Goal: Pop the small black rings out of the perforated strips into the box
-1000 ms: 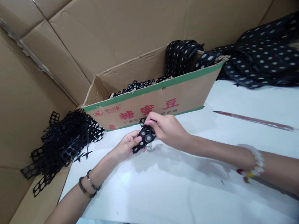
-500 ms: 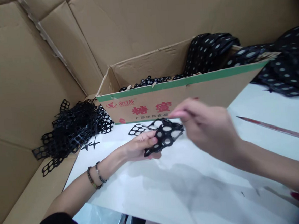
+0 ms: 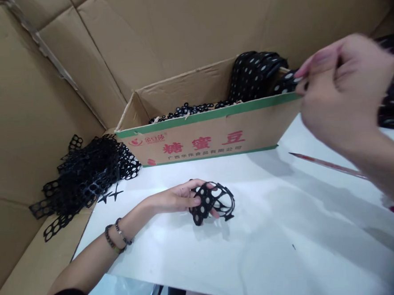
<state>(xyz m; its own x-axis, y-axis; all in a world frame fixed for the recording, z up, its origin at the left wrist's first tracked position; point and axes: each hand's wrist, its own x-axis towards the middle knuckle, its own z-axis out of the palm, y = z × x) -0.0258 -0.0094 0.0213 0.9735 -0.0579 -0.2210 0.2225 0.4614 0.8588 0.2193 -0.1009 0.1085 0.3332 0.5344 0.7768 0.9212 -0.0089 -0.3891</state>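
My left hand [image 3: 178, 196] is closed around a small piece of black sheet with round holes [image 3: 205, 202], held just over the white table. A curled black lattice strip [image 3: 229, 203] loops out past its fingertips on the right. My right hand [image 3: 343, 80] is raised at the right end of the cardboard box [image 3: 209, 138], slightly blurred. Its thumb and fingers are pinched together in front of a black dotted sheet [image 3: 284, 82]; I cannot make out what lies between them. Small black ringed pieces [image 3: 188, 109] lie inside the box.
A heap of black perforated lattice scraps [image 3: 88, 172] stands at the table's left edge. A pointed reddish strip [image 3: 325, 163] lies on the table [image 3: 197, 254] at right. More folded dotted black material [image 3: 257, 72] hangs over the box's rear right. Cardboard walls [image 3: 189, 27] stand behind.
My right hand has gone from beside the held piece up and right to the box's right end. The lattice in my left hand now curls freely. The view has shifted slightly.
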